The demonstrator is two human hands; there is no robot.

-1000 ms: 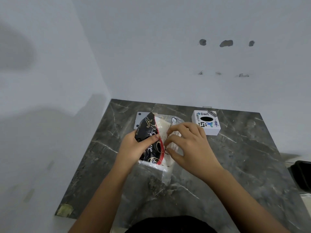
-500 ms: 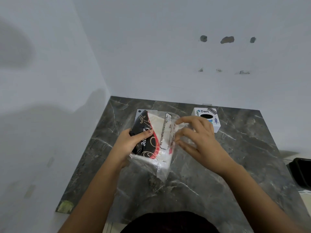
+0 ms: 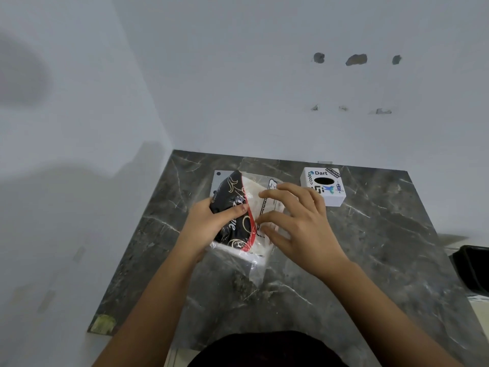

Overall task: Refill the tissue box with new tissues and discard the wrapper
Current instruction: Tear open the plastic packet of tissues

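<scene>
Plastic-wrapped tissue pack (image 3: 244,215) was held just left of the tissue box (image 3: 323,185), clamped at its black end by the left hand (image 3: 211,223) so the right hand (image 3: 296,223) fingers, pinching the clear film, could probably tear it open

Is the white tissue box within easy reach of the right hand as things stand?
Probably yes. The tissue box stands just past the right hand on the bare counter, nothing between them, but that hand is busy with the tissue pack.
</scene>
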